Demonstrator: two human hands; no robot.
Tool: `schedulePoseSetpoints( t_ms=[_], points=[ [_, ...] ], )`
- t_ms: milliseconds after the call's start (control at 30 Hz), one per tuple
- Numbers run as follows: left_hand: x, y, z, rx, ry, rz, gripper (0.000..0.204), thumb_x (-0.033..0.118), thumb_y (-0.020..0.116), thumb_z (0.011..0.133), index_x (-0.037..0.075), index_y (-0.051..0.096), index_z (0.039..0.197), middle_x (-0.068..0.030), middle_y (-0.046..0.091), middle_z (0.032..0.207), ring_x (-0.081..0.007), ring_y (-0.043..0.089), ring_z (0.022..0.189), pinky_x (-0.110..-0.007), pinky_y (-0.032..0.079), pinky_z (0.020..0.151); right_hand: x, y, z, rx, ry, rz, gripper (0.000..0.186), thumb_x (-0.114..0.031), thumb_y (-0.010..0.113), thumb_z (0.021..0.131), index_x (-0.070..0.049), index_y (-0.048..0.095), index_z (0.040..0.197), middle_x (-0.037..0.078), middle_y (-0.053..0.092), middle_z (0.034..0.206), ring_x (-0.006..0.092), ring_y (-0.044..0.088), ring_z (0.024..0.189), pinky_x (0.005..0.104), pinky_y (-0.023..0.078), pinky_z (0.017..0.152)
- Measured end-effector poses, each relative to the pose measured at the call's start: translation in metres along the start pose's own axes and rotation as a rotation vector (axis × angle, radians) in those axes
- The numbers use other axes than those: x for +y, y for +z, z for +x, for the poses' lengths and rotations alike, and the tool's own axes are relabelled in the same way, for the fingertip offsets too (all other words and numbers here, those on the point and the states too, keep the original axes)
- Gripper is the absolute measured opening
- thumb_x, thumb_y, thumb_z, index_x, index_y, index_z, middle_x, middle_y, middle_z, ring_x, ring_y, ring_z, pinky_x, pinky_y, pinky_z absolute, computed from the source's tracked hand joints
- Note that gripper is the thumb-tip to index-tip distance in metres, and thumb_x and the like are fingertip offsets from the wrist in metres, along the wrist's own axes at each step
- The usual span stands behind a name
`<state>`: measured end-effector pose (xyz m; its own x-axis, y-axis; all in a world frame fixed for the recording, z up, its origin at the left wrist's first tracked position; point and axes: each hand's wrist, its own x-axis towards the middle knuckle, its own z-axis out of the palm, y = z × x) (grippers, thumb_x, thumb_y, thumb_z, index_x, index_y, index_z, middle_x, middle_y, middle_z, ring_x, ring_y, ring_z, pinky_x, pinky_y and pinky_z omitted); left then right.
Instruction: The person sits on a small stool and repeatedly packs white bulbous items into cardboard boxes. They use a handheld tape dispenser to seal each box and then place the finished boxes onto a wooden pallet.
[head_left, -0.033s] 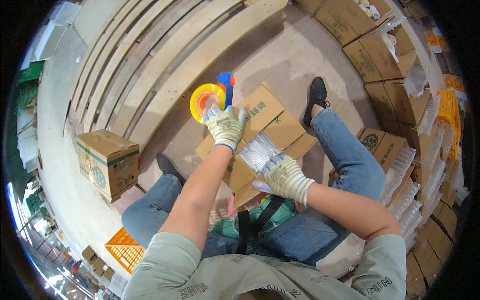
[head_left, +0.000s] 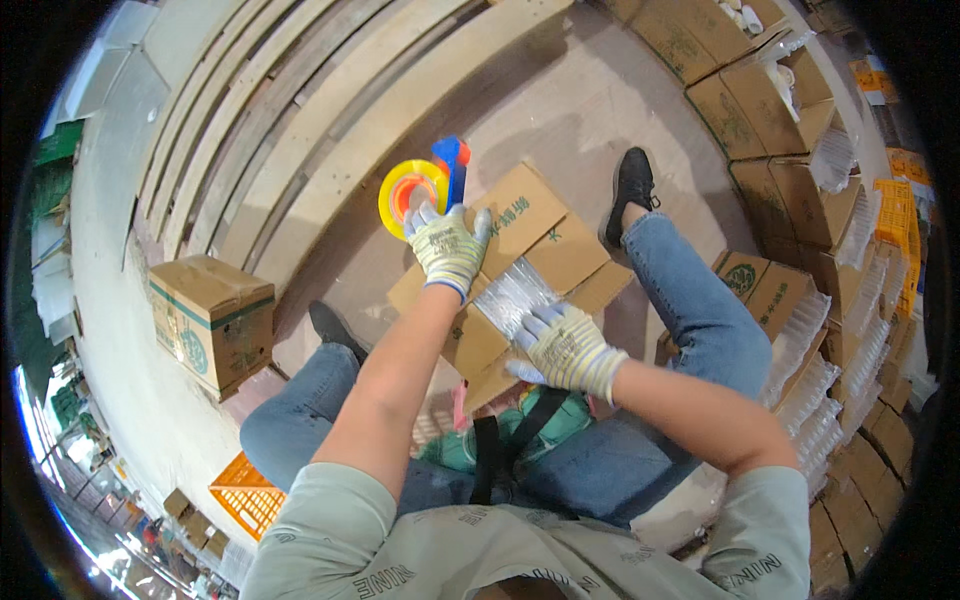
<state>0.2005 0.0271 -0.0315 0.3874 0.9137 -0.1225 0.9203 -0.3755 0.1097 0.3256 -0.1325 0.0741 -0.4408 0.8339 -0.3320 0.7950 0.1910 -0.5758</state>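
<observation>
Part-open carton (head_left: pixel 535 215) between the legs (head_left: pixel 690 300), long axis running lower left to upper right; right hand (head_left: pixel 565 348) flattened on it, thumb apart; left hand (head_left: pixel 447 247) over tape dispenser (head_left: pixel 436 178), grip indeterminable, blue end (head_left: pixel 452 152) pointing away.

The place is bright. White glare (head_left: pixel 30 415) shines at the left edge. Soft shadows lie on the floor (head_left: pixel 570 130). The clear plastic (head_left: pixel 512 296) looks shiny. The wooden boards (head_left: pixel 400 125) look bent, and all 4 corners are black.
</observation>
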Motion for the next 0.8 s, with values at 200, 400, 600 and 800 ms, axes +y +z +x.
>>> schedulePoseSetpoints(
  t_ms=[200, 400, 600, 800],
  points=[
    [0.019, 0.003, 0.006, 0.019, 0.030, -0.101, 0.044, 0.052, 0.055, 0.083, 0.013, 0.068, 0.099, -0.0300, 0.050, 0.124, -0.0435, 0.040, 0.124, -0.055, 0.023, 0.107, 0.069, 0.011, 0.087, 0.523, -0.042, -0.115, 0.036, -0.034, 0.062, 0.080, -0.011, 0.058, 0.106, 0.014, 0.058, 0.121, 0.0331, 0.052, 0.116, 0.0476, 0.039, 0.097],
    [0.002, 0.003, 0.005, 0.025, 0.058, -0.105, 0.043, 0.051, 0.053, 0.084, 0.014, 0.072, 0.097, -0.0297, 0.052, 0.119, -0.0437, 0.044, 0.119, -0.055, 0.024, 0.106, 0.110, 0.047, 0.042, 0.990, 0.892, -0.031, 0.071, -0.064, 0.057, 0.077, -0.003, 0.061, 0.113, 0.021, 0.063, 0.109, 0.0398, 0.059, 0.099, 0.0484, 0.045, 0.088],
    [0.015, -0.004, 0.025, -0.059, 0.101, -0.048, 0.047, 0.056, 0.047, 0.087, 0.018, 0.074, 0.098, -0.0298, 0.051, 0.126, -0.0437, 0.041, 0.124, -0.054, 0.021, 0.108, 0.113, 0.048, 0.041, 0.731, 0.996, 0.372, 0.085, -0.073, 0.053, 0.076, -0.001, 0.058, 0.121, 0.022, 0.062, 0.115, 0.0366, 0.059, 0.106, 0.0430, 0.045, 0.093],
    [0.024, -0.008, 0.012, -0.078, 0.070, -0.066, 0.050, 0.057, 0.048, 0.085, 0.016, 0.074, 0.097, -0.0278, 0.054, 0.120, -0.0415, 0.044, 0.119, -0.054, 0.020, 0.108, 0.108, 0.093, 0.033, 1.044, 1.072, 0.106, 0.096, -0.070, 0.060, 0.075, -0.004, 0.034, 0.140, 0.021, 0.047, 0.135, 0.0367, 0.051, 0.118, 0.0487, 0.043, 0.096]
  ],
)
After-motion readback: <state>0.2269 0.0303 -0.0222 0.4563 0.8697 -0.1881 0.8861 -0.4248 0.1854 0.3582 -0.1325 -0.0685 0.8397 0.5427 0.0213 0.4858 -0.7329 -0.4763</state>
